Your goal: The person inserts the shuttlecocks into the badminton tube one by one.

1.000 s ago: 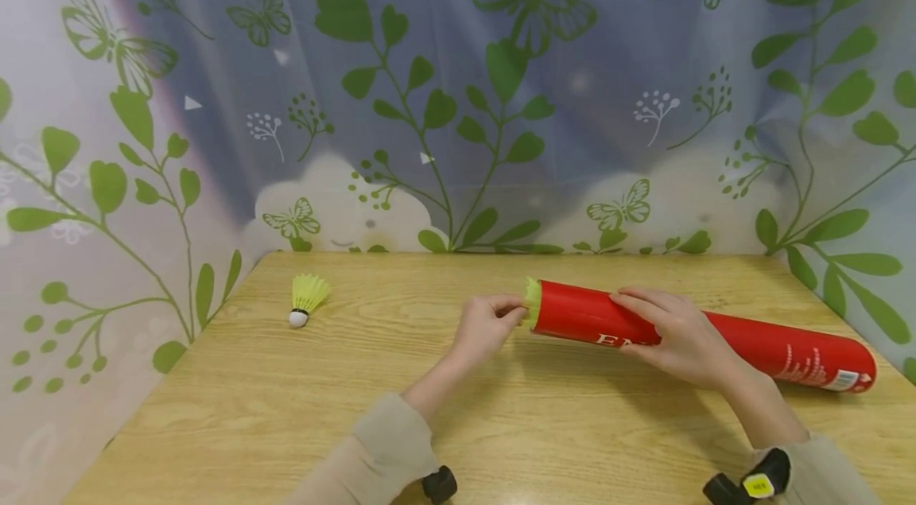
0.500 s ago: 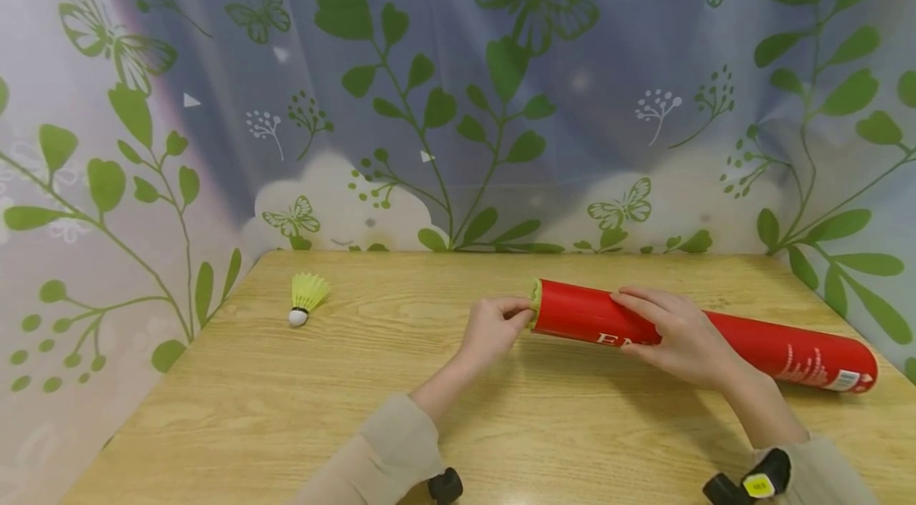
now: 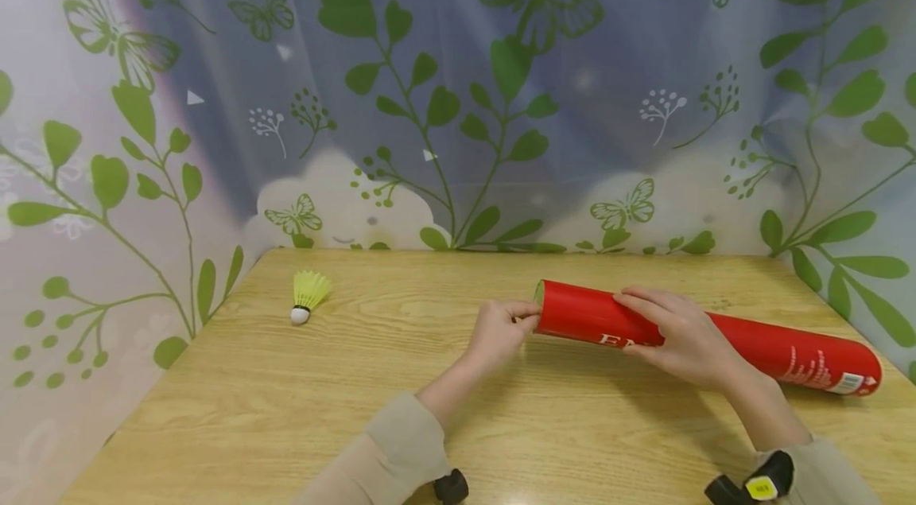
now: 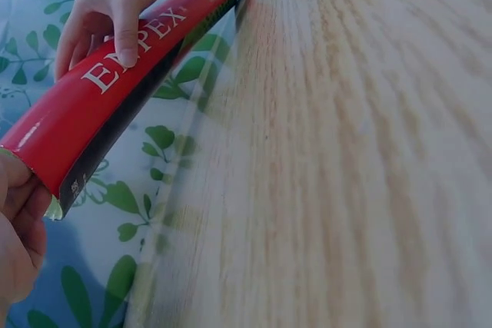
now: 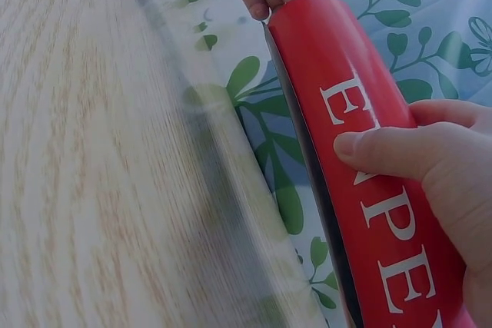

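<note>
Red tube gripped by right hand, left hand pinching shuttlecock nearly fully inside; yellow shuttlecock near table's left edge, still out.

Red tube — hands at both ends

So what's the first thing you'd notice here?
A long red tube lying on the wooden table, with the right hand gripping its middle and the left hand at its open end. Far to the left lies a yellow shuttlecock, alone.
</note>
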A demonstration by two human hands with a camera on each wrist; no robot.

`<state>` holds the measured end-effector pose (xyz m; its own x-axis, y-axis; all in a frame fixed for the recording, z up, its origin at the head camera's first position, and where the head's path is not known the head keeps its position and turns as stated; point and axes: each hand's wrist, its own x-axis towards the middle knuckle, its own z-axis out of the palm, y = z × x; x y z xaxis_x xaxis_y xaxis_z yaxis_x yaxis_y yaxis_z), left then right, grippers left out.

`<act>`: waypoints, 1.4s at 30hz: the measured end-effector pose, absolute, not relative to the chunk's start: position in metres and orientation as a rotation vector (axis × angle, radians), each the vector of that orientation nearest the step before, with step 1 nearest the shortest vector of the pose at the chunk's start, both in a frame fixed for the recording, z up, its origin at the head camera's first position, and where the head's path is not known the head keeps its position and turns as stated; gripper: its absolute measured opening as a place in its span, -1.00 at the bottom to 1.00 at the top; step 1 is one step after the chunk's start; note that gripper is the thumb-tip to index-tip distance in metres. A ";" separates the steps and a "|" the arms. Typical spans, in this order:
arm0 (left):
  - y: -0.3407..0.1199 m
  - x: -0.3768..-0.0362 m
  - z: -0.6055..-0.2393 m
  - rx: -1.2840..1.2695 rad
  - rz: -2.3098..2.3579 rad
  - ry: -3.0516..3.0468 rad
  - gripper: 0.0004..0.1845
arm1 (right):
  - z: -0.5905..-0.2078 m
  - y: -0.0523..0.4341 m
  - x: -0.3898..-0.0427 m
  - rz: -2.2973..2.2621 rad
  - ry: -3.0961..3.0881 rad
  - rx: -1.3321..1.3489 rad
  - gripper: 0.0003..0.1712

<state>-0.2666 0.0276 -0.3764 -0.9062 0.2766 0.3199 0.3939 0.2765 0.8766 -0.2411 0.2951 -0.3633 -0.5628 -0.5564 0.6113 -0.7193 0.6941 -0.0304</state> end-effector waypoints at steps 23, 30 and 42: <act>0.019 -0.268 -0.376 -0.687 -1.760 -2.447 -0.82 | -0.361 0.294 -0.238 0.381 -2.331 0.972 -0.12; 0.013 -0.271 -0.376 -0.672 -1.779 -2.421 -0.85 | -0.360 0.294 -0.238 0.379 -2.326 0.972 -0.12; -0.022 -0.279 -0.373 -0.598 -1.797 -2.430 -0.79 | -0.361 0.293 -0.238 0.376 -2.340 0.971 -0.12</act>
